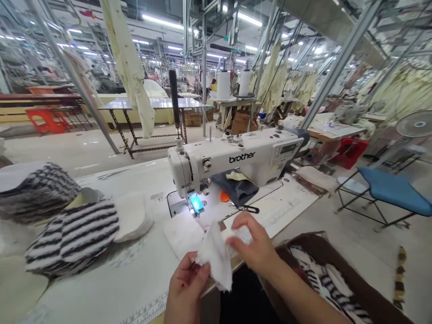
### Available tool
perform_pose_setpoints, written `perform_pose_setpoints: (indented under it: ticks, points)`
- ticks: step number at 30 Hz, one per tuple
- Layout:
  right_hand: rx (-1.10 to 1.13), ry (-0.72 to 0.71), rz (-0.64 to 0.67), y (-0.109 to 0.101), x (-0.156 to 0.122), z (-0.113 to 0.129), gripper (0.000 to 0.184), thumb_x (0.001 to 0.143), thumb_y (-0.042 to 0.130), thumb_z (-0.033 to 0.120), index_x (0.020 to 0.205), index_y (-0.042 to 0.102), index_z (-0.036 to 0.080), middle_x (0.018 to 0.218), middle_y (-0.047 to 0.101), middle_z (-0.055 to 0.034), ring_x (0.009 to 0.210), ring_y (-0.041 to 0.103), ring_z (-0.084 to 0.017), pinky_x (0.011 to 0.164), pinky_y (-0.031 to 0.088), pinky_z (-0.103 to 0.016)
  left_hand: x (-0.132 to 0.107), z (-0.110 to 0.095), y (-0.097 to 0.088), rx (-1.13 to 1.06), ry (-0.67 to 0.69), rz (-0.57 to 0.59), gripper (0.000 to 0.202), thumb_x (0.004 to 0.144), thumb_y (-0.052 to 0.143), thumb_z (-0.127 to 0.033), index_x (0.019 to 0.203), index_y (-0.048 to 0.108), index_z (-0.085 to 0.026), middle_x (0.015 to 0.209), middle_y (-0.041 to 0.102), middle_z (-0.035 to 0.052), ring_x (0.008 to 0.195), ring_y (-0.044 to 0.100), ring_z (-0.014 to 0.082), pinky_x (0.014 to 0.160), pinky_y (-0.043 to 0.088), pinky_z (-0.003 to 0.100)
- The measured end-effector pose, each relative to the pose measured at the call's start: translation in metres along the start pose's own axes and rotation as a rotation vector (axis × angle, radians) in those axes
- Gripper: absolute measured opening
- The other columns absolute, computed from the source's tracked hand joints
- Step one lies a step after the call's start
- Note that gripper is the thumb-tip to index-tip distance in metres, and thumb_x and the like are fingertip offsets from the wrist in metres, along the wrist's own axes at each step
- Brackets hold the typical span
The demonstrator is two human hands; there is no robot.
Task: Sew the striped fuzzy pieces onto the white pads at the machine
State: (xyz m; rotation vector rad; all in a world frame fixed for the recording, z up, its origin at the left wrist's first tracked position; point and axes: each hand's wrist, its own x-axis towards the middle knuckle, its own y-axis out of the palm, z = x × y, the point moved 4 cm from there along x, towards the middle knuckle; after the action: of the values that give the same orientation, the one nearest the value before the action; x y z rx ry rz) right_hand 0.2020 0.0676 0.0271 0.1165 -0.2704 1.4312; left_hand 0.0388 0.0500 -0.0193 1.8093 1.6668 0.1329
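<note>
Between the thumb and fingers of my left hand (189,285) is a folded piece of white fluffy fabric (216,258), raised in front of the table edge. My right hand (253,243) is just right of it, thumb and forefinger curved and apart; whether they touch the fabric's edge is hard to tell. Beyond my hands stands a white sewing machine (219,157), its needle area lit by a small lamp. Another white fabric piece (184,234) lies flat in front of the blue presser-foot part (196,204).
Stacks of striped fabric pieces (77,234) and white pieces (133,218) lie left on the table. Thread snips (248,208), an orange piece (224,196) and dark cloth (236,186) rest under the machine arm. At lower right is a brown-lined bin (357,274) holding striped pieces.
</note>
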Motion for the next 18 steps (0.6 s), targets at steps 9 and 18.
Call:
perform_pose_setpoints:
  ticks: [9, 18]
  points:
    - [-0.341, -0.008, 0.132, 0.011, -0.018, -0.007, 0.008, 0.069, 0.052, 0.012, 0.068, 0.049, 0.019, 0.064, 0.050, 0.0037, 0.062, 0.045, -0.013, 0.060, 0.034, -0.024, -0.011, 0.002, 0.019, -0.012, -0.049, 0.171, 0.042, 0.066, 0.070, -0.055, 0.077, 0.052, -0.018, 0.054, 0.042, -0.0087, 0.040, 0.026, 0.0011, 0.040, 0.020, 0.014]
    - [0.515, 0.228, 0.226, 0.024, -0.034, -0.009, 0.022, 0.074, 0.067, 0.028, 0.080, 0.047, 0.021, 0.074, 0.051, 0.0024, 0.065, 0.046, -0.011, 0.059, 0.037, -0.022, 0.002, -0.012, 0.008, 0.456, 0.337, 0.068, 0.021, 0.062, 0.061, -0.011, 0.078, 0.051, -0.020, 0.061, 0.047, -0.0054, 0.058, 0.040, 0.0099, 0.054, 0.030, 0.019]
